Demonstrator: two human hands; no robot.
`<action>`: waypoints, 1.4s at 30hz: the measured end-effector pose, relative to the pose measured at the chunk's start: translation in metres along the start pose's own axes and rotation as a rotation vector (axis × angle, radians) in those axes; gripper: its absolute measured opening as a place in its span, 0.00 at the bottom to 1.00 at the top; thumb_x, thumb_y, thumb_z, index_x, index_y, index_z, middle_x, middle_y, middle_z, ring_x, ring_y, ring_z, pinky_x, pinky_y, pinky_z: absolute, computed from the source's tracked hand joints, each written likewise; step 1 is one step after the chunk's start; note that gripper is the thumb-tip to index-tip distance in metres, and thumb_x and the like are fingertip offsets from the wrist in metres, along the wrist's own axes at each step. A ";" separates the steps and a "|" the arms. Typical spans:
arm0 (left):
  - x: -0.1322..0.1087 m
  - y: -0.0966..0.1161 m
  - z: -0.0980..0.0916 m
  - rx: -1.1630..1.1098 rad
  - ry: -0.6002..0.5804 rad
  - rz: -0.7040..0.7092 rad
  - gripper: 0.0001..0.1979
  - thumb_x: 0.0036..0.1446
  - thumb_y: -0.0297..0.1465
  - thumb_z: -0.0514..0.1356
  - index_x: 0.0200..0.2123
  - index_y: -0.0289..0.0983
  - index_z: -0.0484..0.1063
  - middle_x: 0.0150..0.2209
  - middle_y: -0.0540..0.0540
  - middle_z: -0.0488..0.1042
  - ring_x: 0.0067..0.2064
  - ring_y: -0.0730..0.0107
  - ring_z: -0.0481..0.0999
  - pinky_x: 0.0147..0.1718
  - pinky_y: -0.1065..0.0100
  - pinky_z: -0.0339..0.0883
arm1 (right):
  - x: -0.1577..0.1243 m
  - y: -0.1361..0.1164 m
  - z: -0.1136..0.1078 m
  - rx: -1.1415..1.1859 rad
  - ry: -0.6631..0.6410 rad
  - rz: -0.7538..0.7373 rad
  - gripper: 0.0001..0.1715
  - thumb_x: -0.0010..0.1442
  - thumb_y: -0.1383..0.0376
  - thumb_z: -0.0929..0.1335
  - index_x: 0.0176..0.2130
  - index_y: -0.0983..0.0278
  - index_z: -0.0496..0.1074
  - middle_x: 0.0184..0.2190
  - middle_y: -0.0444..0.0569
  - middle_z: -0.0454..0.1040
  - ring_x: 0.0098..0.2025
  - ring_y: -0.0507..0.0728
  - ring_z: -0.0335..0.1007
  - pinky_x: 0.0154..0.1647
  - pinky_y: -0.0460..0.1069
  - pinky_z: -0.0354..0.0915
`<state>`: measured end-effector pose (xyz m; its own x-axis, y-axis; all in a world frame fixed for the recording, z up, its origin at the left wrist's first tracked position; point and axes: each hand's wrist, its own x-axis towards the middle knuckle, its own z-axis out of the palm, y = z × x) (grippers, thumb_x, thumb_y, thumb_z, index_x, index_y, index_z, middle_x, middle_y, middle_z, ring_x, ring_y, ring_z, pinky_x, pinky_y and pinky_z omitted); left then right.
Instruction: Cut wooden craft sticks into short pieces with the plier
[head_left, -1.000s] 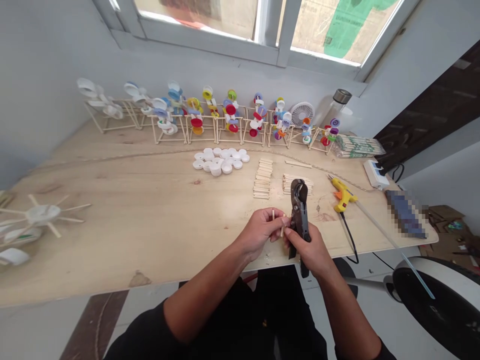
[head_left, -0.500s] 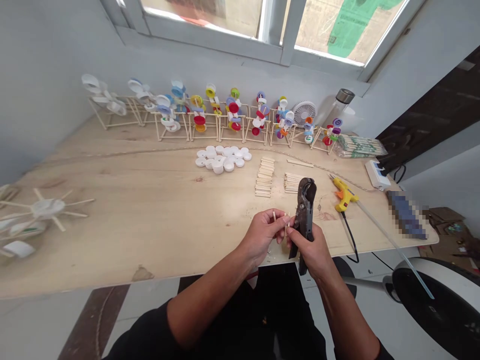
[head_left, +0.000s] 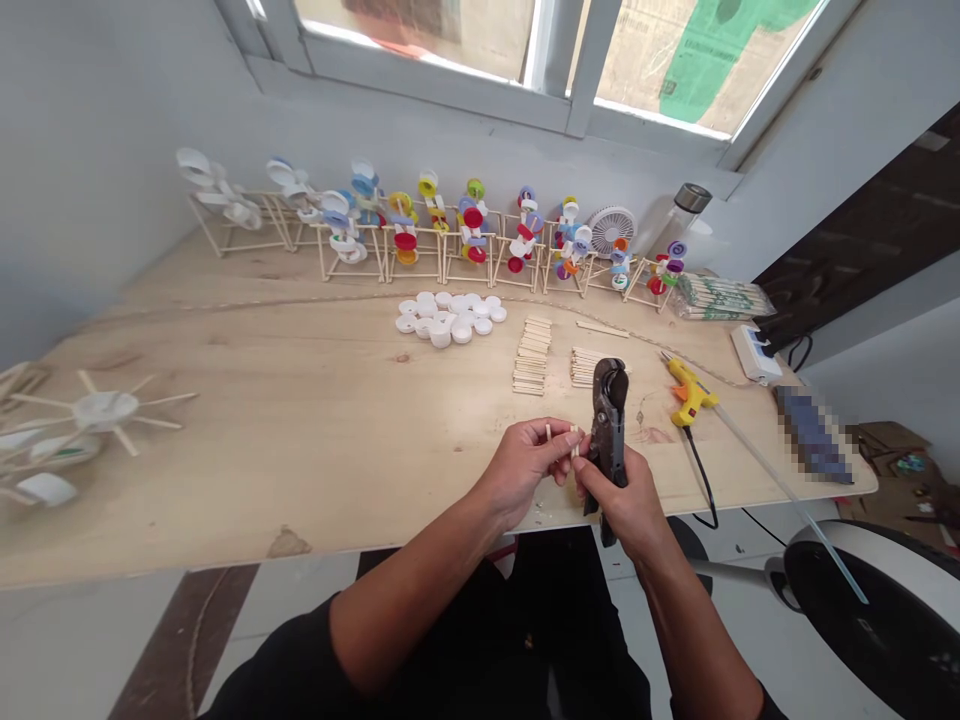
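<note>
My left hand (head_left: 531, 462) is closed on short wooden sticks (head_left: 574, 440), held up between thumb and fingers near the table's front edge. My right hand (head_left: 628, 500) wraps round the handles of a black cutter (head_left: 609, 415) with its head pointing up. The fingertips of both hands meet at the sticks, beside the cutter. Just beyond lie two stacks of cut sticks, a longer stack (head_left: 532, 356) and a shorter stack (head_left: 589, 367) partly behind the cutter. A single stick (head_left: 602, 329) lies behind them.
White bottle caps (head_left: 450, 318) sit mid-table. Stick frames with coloured cap wheels (head_left: 472, 235) line the wall. To the right are a yellow glue gun (head_left: 691, 392), a power strip (head_left: 756, 353) and bagged sticks (head_left: 724, 297). A spoked stick wheel (head_left: 105, 408) lies at left.
The view has shifted slightly, so the table things appear a little to the right. Both hands keep their hold, and the cutter's head looks slightly turned.
</note>
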<state>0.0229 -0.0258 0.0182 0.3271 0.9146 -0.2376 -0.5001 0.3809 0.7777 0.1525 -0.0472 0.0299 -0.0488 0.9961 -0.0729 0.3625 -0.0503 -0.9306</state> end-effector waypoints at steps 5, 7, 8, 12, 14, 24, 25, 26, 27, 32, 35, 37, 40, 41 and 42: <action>0.000 0.000 -0.001 -0.001 0.008 0.002 0.10 0.46 0.34 0.64 0.26 0.33 0.71 0.21 0.50 0.68 0.21 0.80 0.63 0.20 0.75 0.57 | 0.000 -0.004 0.001 0.012 -0.010 0.016 0.07 0.53 0.62 0.66 0.29 0.64 0.66 0.18 0.38 0.64 0.20 0.49 0.59 0.21 0.44 0.57; 0.001 0.000 -0.001 -0.006 0.028 0.008 0.09 0.46 0.34 0.63 0.25 0.33 0.70 0.20 0.51 0.67 0.20 0.80 0.63 0.20 0.75 0.57 | 0.000 -0.005 0.001 0.046 -0.005 0.028 0.08 0.52 0.61 0.67 0.30 0.64 0.66 0.18 0.38 0.64 0.20 0.50 0.60 0.22 0.44 0.58; 0.001 0.001 -0.002 -0.017 0.051 0.013 0.09 0.46 0.34 0.64 0.25 0.33 0.70 0.19 0.52 0.67 0.20 0.80 0.63 0.20 0.75 0.57 | 0.000 -0.005 0.001 0.077 -0.003 0.039 0.08 0.52 0.61 0.67 0.32 0.64 0.66 0.18 0.38 0.65 0.21 0.50 0.60 0.23 0.45 0.58; 0.004 0.002 -0.004 -0.099 0.141 0.046 0.09 0.45 0.33 0.64 0.26 0.34 0.69 0.18 0.53 0.65 0.20 0.80 0.64 0.21 0.75 0.57 | -0.002 -0.006 0.002 0.216 0.011 0.098 0.11 0.52 0.60 0.67 0.35 0.64 0.65 0.20 0.39 0.66 0.22 0.50 0.62 0.25 0.45 0.59; 0.005 0.003 -0.005 -0.140 0.162 0.056 0.10 0.45 0.34 0.64 0.26 0.34 0.68 0.18 0.53 0.65 0.21 0.79 0.64 0.21 0.75 0.58 | -0.004 -0.005 0.004 0.250 0.021 0.125 0.12 0.52 0.60 0.67 0.35 0.64 0.66 0.20 0.39 0.67 0.22 0.50 0.63 0.25 0.45 0.59; 0.002 0.009 -0.001 -0.239 0.224 0.103 0.13 0.43 0.34 0.66 0.27 0.34 0.67 0.20 0.53 0.66 0.23 0.78 0.65 0.23 0.74 0.59 | -0.019 0.001 0.015 0.331 -0.051 0.202 0.13 0.53 0.60 0.67 0.37 0.65 0.65 0.23 0.42 0.68 0.25 0.52 0.63 0.28 0.47 0.59; 0.001 0.011 0.001 -0.251 0.228 0.119 0.12 0.43 0.34 0.66 0.27 0.34 0.67 0.20 0.53 0.66 0.23 0.78 0.65 0.24 0.74 0.59 | -0.020 0.000 0.016 0.338 -0.056 0.208 0.14 0.53 0.59 0.67 0.38 0.65 0.65 0.23 0.42 0.68 0.25 0.52 0.63 0.29 0.47 0.59; 0.000 0.013 0.002 -0.263 0.232 0.136 0.12 0.43 0.34 0.66 0.27 0.34 0.67 0.20 0.53 0.66 0.23 0.78 0.66 0.24 0.75 0.59 | -0.021 0.000 0.017 0.343 -0.064 0.212 0.14 0.54 0.59 0.67 0.38 0.65 0.65 0.23 0.42 0.68 0.25 0.52 0.63 0.29 0.47 0.60; -0.001 0.014 0.004 -0.273 0.237 0.155 0.12 0.44 0.33 0.65 0.28 0.34 0.67 0.21 0.53 0.66 0.24 0.78 0.66 0.23 0.75 0.59 | -0.022 -0.001 0.019 0.348 -0.071 0.215 0.14 0.54 0.59 0.67 0.38 0.65 0.65 0.23 0.42 0.67 0.25 0.52 0.63 0.29 0.47 0.60; -0.002 0.022 0.015 -0.287 0.291 0.228 0.11 0.44 0.32 0.65 0.29 0.34 0.66 0.20 0.53 0.66 0.23 0.79 0.64 0.21 0.76 0.56 | -0.026 -0.007 0.025 0.363 -0.102 0.224 0.15 0.54 0.59 0.66 0.39 0.66 0.64 0.23 0.42 0.68 0.26 0.53 0.65 0.31 0.48 0.61; -0.001 0.025 0.019 -0.274 0.333 0.254 0.12 0.43 0.34 0.65 0.28 0.35 0.66 0.18 0.54 0.65 0.22 0.80 0.63 0.20 0.76 0.55 | -0.029 -0.009 0.029 0.345 -0.098 0.217 0.14 0.54 0.59 0.66 0.39 0.65 0.64 0.23 0.42 0.67 0.26 0.53 0.65 0.31 0.48 0.61; -0.001 0.025 0.020 -0.266 0.353 0.255 0.13 0.42 0.34 0.66 0.28 0.35 0.65 0.18 0.55 0.64 0.21 0.81 0.62 0.20 0.76 0.54 | -0.031 -0.009 0.031 0.328 -0.091 0.217 0.13 0.54 0.59 0.66 0.38 0.65 0.65 0.22 0.41 0.67 0.26 0.53 0.65 0.31 0.47 0.60; 0.000 0.024 0.019 -0.265 0.365 0.249 0.14 0.41 0.34 0.66 0.28 0.35 0.65 0.18 0.56 0.63 0.20 0.82 0.60 0.18 0.77 0.52 | -0.033 -0.009 0.034 0.316 -0.088 0.216 0.13 0.55 0.60 0.65 0.38 0.65 0.65 0.23 0.41 0.68 0.26 0.53 0.66 0.32 0.47 0.60; 0.001 0.023 0.019 -0.264 0.368 0.248 0.14 0.42 0.34 0.66 0.28 0.35 0.65 0.18 0.56 0.63 0.20 0.82 0.60 0.18 0.77 0.52 | -0.033 -0.009 0.034 0.315 -0.090 0.215 0.12 0.55 0.60 0.65 0.38 0.65 0.66 0.23 0.41 0.68 0.26 0.53 0.66 0.32 0.47 0.60; 0.001 0.022 0.018 -0.263 0.374 0.246 0.14 0.42 0.33 0.66 0.28 0.35 0.65 0.18 0.56 0.63 0.20 0.82 0.60 0.18 0.77 0.51 | -0.033 -0.009 0.034 0.314 -0.092 0.215 0.12 0.55 0.61 0.65 0.38 0.66 0.66 0.23 0.41 0.68 0.26 0.53 0.66 0.32 0.47 0.60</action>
<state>0.0268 -0.0192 0.0457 -0.1106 0.9491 -0.2951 -0.7262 0.1255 0.6759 0.1189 -0.0825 0.0283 -0.0912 0.9506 -0.2969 0.0720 -0.2910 -0.9540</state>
